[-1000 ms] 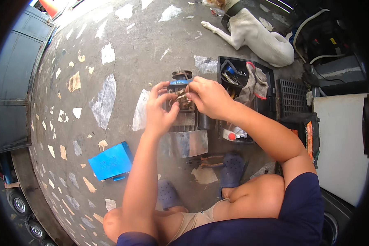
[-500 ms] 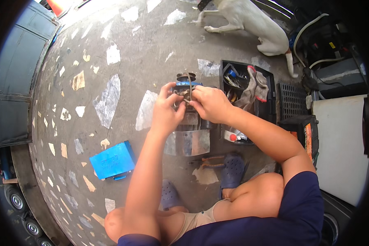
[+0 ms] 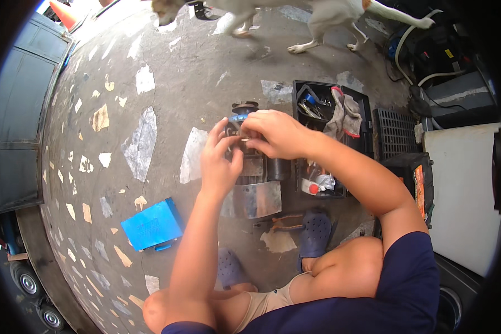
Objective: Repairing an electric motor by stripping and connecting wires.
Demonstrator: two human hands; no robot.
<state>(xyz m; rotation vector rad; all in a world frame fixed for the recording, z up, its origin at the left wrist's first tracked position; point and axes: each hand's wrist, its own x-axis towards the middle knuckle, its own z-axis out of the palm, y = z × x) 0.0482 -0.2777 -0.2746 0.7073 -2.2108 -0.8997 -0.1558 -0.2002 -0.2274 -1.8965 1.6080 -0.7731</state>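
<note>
Between my hands stands a small machine with a blue section [image 3: 241, 117], a dark pulley [image 3: 245, 106] at its far end and a dark cylinder [image 3: 279, 168] on its right. A curved sheet of shiny metal [image 3: 253, 199] sits at its near end. My left hand [image 3: 220, 161] curls at the machine's left side, fingers bent and thumb drawn in; what they grip is hidden. Over the middle of the machine, my right hand [image 3: 278, 133] pinches a small, thin, pale piece [image 3: 245, 140] between thumb and fingers. Its kind is too blurred to make out.
An open black toolbox [image 3: 357, 111] with tools and a grey work glove [image 3: 335, 114] lies to the right. At the left is a blue case [image 3: 153, 225]. A white dog [image 3: 328, 19] walks along the far side. A black grate [image 3: 396, 132] adjoins the toolbox.
The thin strip that stood upright at my right fingers no longer shows. My right hand has shifted slightly left over the machine. The dog has moved left, its head now in view.
</note>
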